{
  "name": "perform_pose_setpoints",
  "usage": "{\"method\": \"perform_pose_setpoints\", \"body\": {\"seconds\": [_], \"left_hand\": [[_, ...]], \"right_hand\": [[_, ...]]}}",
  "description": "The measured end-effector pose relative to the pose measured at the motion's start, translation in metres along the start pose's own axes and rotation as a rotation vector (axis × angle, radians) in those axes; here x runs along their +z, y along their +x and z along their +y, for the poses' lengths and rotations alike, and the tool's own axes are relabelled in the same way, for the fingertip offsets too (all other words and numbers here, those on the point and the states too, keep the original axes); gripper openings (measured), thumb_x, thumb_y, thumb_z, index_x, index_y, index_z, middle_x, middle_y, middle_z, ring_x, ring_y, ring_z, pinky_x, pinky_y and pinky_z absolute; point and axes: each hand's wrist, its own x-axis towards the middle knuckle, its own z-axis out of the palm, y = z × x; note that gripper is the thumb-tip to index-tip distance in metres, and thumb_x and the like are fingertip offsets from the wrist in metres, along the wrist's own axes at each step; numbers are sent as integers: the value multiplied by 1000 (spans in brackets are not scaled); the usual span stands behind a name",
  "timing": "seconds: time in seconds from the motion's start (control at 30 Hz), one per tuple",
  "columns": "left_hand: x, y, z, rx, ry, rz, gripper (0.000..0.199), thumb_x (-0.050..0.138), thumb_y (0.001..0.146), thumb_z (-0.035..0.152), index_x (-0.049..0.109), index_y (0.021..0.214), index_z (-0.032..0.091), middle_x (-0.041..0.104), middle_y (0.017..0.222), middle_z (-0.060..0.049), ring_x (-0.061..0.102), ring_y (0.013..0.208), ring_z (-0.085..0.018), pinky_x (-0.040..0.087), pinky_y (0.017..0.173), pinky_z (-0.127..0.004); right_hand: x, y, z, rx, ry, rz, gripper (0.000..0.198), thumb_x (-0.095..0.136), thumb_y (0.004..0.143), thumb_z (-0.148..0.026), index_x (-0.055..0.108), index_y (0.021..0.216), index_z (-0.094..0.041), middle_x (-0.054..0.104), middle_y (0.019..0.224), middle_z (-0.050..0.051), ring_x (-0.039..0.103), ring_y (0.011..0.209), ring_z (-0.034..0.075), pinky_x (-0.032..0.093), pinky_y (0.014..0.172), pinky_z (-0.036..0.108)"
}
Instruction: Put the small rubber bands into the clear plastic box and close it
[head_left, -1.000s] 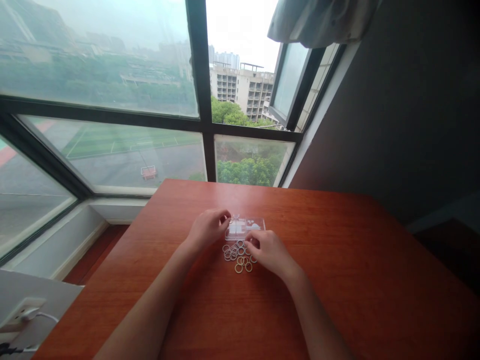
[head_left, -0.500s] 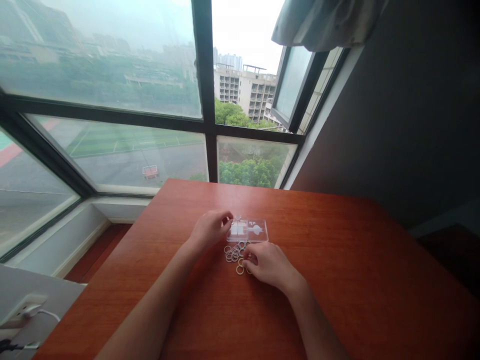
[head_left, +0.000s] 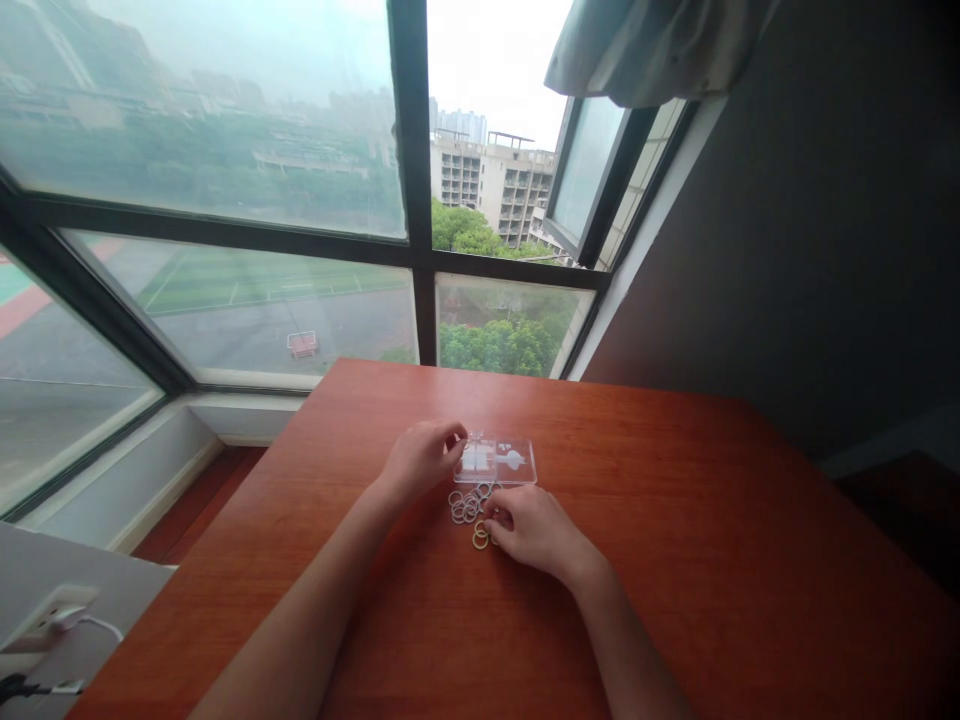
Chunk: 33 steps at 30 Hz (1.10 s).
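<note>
A clear plastic box (head_left: 530, 462) with white printed shapes lies flat near the middle of the table. At its left edge is my left hand (head_left: 426, 455), with thumb and fingers curled toward each other by the box's corner; what they hold, if anything, is hidden. In front of the box lies a loose heap of grey-white rings (head_left: 463, 507). My right hand (head_left: 541, 527) rests over the heap's right side, its thumb and fingers drawn together. Several yellowish rings (head_left: 480, 542) lie by its thumb, two of them overlapping and another partly covered. The right fingertips hide whatever is between them.
The reddish-brown wooden table (head_left: 645, 470) reaches to a window with dark frames (head_left: 421, 262). A grey wall (head_left: 795, 260) rises at the right. At the lower left, a white plug (head_left: 67, 620) with a cord sits in a wall socket.
One yellowish ring beside my right thumb has shifted slightly nearer me and now overlaps another. My right hand has barely moved, and my left hand keeps its place.
</note>
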Motion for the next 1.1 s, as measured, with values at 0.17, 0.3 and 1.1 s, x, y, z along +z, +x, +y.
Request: {"method": "perform_pose_setpoints", "body": {"seconds": [0.17, 0.3, 1.1], "left_hand": [[0, 1, -2, -20, -3, 6, 17, 53, 81, 23, 69, 86, 20, 71, 77, -3, 60, 65, -14, 39, 61, -22], [-1, 1, -2, -27, -11, 9, 16, 54, 81, 23, 69, 85, 20, 71, 76, -3, 61, 66, -14, 39, 61, -22], [8, 0, 25, 160, -358, -115, 14, 57, 83, 22, 69, 81, 14, 63, 65, 0, 48, 56, -8, 36, 55, -19]], "right_hand": [[6, 2, 2, 3, 18, 9, 9, 58, 76, -18, 66, 75, -21, 65, 65, -3, 54, 58, 9, 30, 54, 19], [6, 6, 4, 8, 92, 112, 8, 58, 77, -20, 66, 77, -22, 62, 62, -4, 52, 55, 9, 31, 54, 19], [28, 25, 21, 46, 14, 705, 20, 47, 90, -32, 62, 88, -18, 55, 57, -3, 51, 50, 11, 33, 55, 20]]}}
